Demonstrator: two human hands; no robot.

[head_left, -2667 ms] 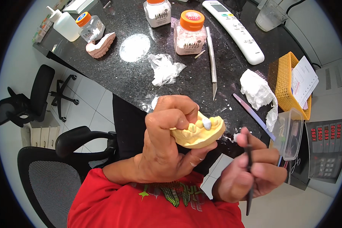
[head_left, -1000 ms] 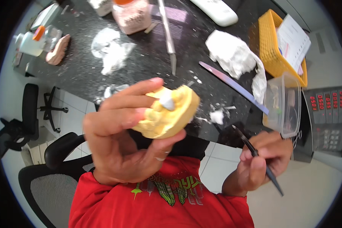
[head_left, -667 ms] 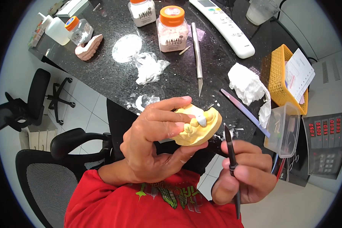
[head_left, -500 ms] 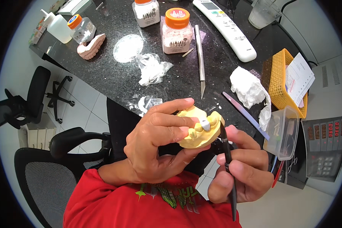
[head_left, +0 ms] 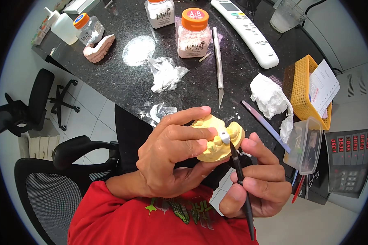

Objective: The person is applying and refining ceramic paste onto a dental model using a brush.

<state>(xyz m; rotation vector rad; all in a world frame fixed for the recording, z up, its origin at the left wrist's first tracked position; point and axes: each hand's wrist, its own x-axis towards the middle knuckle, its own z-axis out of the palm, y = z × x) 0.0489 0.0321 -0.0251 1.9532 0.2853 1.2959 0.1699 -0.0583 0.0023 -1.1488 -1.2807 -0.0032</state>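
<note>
In my left hand (head_left: 167,151) is a yellow plaster dental model (head_left: 214,152), gripped between the thumb below and fingers on top. One tooth on it, a whitish crown (head_left: 224,137), stands out from the yellow. My right hand (head_left: 263,183) pinches a slim black pointed hand tool (head_left: 243,185) like a pen, its rear end hanging toward my lap. The tool's tip meets the model right beside the whitish crown; whether it touches the crown itself I cannot tell. Whether the tip is bristle or metal is too small to make out.
On the dark speckled table lie a craft knife (head_left: 218,69), a purple file-like strip (head_left: 265,125), crumpled tissue (head_left: 270,96) and a pink dental cast (head_left: 99,49). Orange-capped jars (head_left: 193,36) and a white remote (head_left: 249,34) stand farther back. A yellow basket (head_left: 298,87) and clear plastic box (head_left: 310,149) are at right.
The tool's tip has moved left, from the model's right edge to beside the whitish crown. The model has shifted slightly right in my left hand's hold.
</note>
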